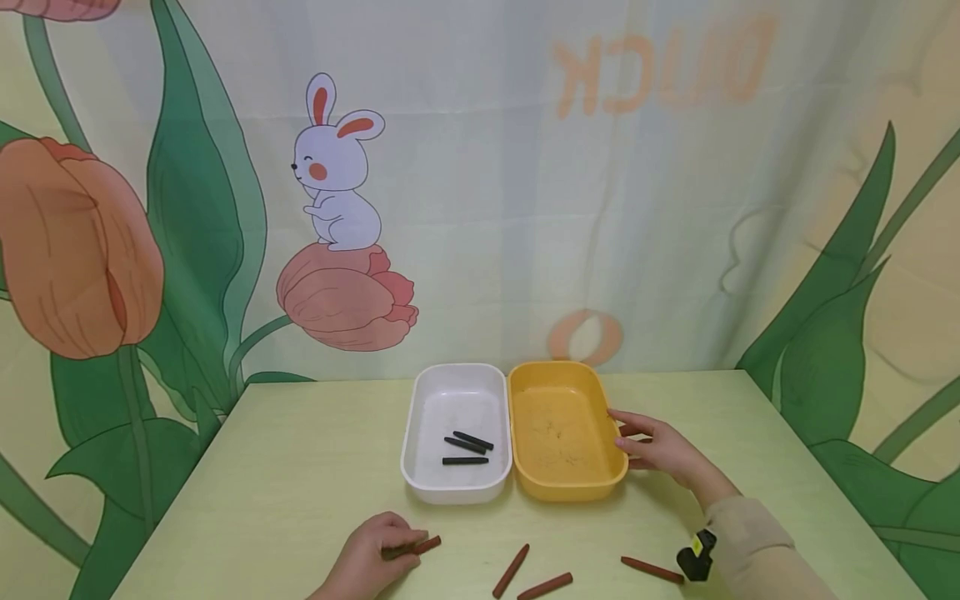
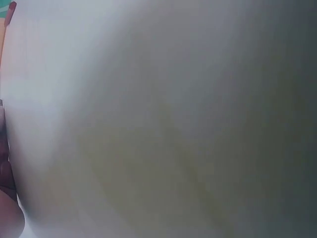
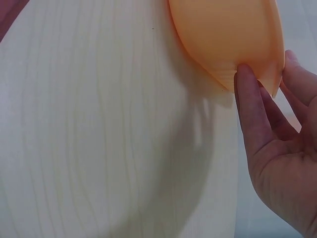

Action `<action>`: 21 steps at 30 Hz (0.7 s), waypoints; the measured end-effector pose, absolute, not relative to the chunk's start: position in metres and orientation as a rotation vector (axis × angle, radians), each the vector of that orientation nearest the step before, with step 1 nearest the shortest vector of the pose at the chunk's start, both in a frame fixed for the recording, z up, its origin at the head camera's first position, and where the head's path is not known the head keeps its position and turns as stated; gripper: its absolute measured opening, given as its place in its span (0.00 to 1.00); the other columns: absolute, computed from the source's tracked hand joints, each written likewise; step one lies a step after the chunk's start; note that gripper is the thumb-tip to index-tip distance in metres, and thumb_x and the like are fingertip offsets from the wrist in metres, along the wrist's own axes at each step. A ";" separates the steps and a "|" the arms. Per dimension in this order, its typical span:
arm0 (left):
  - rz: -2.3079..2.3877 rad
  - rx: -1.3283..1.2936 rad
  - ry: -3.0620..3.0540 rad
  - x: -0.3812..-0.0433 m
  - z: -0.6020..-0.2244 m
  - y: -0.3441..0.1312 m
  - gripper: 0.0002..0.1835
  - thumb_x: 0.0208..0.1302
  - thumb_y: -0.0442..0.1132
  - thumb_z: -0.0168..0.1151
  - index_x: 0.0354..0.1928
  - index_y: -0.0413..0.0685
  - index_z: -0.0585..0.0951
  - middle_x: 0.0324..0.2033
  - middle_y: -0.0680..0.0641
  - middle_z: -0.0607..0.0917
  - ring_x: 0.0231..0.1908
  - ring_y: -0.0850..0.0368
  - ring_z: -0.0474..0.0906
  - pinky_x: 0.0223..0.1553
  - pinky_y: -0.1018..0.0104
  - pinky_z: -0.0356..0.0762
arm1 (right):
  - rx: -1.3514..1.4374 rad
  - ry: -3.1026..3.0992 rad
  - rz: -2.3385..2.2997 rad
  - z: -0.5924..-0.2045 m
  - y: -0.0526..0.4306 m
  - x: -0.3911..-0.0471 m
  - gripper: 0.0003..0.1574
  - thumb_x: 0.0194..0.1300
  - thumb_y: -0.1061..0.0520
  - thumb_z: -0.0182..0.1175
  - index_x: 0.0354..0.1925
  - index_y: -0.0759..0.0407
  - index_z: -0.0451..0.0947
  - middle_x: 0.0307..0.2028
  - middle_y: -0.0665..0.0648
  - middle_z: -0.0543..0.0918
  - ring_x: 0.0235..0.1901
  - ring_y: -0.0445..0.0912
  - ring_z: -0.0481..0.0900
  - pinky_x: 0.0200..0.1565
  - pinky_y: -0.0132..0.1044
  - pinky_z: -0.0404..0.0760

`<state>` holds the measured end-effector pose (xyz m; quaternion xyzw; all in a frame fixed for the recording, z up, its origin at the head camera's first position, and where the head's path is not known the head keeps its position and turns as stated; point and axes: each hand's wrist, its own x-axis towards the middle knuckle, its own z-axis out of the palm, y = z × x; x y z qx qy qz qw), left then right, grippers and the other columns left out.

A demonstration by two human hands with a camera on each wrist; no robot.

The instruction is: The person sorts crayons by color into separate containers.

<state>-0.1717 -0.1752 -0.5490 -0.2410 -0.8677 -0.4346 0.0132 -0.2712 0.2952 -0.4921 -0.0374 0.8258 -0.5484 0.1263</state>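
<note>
Crayon [image 1: 428,545] is pinched in left hand [image 1: 369,557]; yellow tray [image 1: 572,491] is gripped by right hand [image 1: 664,451] and could be tipped by a hard press.

A rounded rectangular yellow tray [image 1: 570,492] sits open side up, its long sides running roughly toward 12 o'clock, its edge gripped at 3 o'clock by the right hand [image 1: 663,452]. At its 8 o'clock, the left hand [image 1: 375,557] pinches a reddish-brown crayon [image 1: 429,545], visible end pointing near 3 o'clock.
</note>
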 end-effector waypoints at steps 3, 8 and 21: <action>-1.436 -0.719 -2.717 -0.173 -0.548 -0.175 0.11 0.56 0.35 0.74 0.42 0.49 0.90 0.34 0.58 0.81 0.34 0.66 0.75 0.36 0.70 0.75 | -0.125 2.398 -1.603 -0.493 0.296 -0.272 0.37 0.71 0.56 0.60 0.73 0.62 0.61 0.59 0.69 0.69 0.48 0.53 0.79 0.47 0.46 0.84; -1.475 -0.704 -2.703 -0.173 -0.545 -0.173 0.09 0.55 0.33 0.74 0.40 0.48 0.91 0.33 0.57 0.81 0.34 0.66 0.75 0.35 0.70 0.75 | -0.140 2.399 -1.606 -0.494 0.297 -0.272 0.37 0.71 0.56 0.61 0.73 0.62 0.61 0.58 0.69 0.69 0.47 0.53 0.79 0.47 0.46 0.84; -1.497 -0.681 -2.667 -0.175 -0.543 -0.157 0.09 0.53 0.32 0.74 0.37 0.48 0.91 0.31 0.58 0.83 0.33 0.66 0.76 0.36 0.69 0.76 | -0.117 2.410 -1.608 -0.493 0.295 -0.270 0.37 0.72 0.56 0.59 0.74 0.60 0.61 0.60 0.69 0.69 0.49 0.54 0.78 0.48 0.45 0.84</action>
